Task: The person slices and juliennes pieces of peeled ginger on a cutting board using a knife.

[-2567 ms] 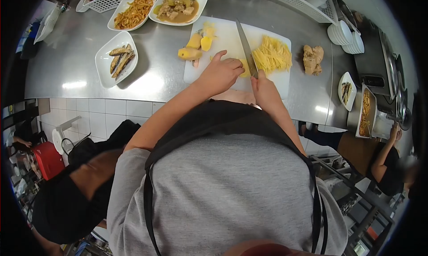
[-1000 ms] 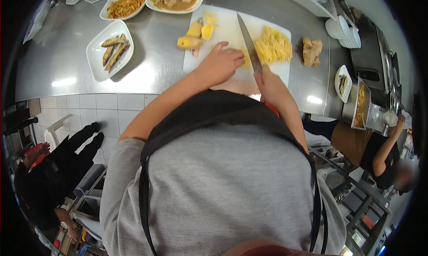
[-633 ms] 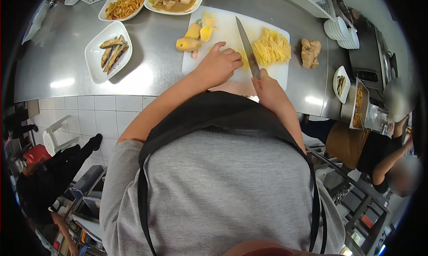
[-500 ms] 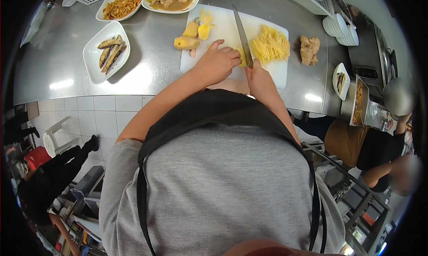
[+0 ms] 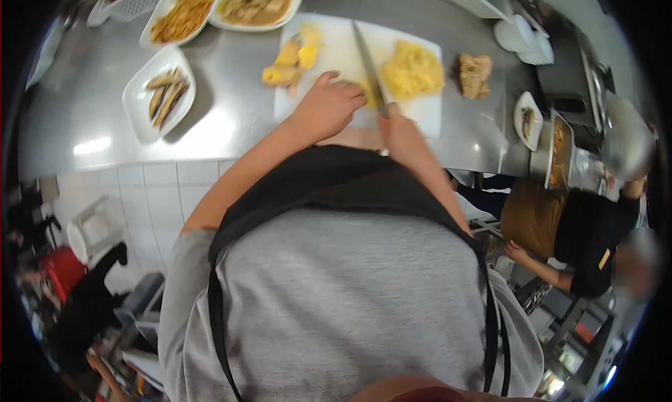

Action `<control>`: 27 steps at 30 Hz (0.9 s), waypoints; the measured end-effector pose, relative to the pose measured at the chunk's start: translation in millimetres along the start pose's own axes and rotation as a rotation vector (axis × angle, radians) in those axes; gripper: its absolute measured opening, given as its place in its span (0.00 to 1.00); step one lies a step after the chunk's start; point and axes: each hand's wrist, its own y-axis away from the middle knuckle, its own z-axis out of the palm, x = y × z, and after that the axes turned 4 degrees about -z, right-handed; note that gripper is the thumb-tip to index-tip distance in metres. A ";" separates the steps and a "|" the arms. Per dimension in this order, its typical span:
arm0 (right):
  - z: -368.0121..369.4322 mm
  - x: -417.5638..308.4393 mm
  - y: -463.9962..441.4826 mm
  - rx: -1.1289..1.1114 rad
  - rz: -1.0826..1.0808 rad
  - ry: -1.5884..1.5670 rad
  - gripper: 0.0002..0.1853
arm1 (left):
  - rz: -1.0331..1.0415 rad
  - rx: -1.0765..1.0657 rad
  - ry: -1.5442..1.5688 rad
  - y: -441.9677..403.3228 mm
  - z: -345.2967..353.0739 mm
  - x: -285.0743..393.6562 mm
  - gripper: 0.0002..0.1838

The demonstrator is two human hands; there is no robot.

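A kitchen knife (image 5: 365, 55) is in my right hand (image 5: 404, 132), its blade pointing away from me across a white cutting board (image 5: 428, 122). My left hand (image 5: 330, 109) rests on the board left of the blade, fingers bent over yellow ginger slices (image 5: 370, 92) that are mostly hidden. To the right of the blade lies a heap of thin yellow ginger shreds (image 5: 414, 69). Peeled ginger pieces (image 5: 281, 75) sit at the board's left side. An unpeeled ginger root (image 5: 474, 75) is on the steel counter, right of the board.
On the counter (image 5: 77, 115) stand a dish of fish pieces (image 5: 133, 111), a noodle-like dish (image 5: 183, 15) and a stew-like dish (image 5: 255, 3). White bowls (image 5: 514, 36) are stacked at right, near a metal tray (image 5: 558, 153). One person (image 5: 560, 220) stands at right, another (image 5: 91, 300) at left.
The view has shifted slightly and blurred. My hands keep much the same places at the knife and ginger. The person at right has lowered an arm.
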 end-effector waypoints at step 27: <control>8.0 16.7 9.4 0.086 -0.121 -0.054 0.14 | -0.024 0.023 0.082 -7.2 -4.8 3.4 0.13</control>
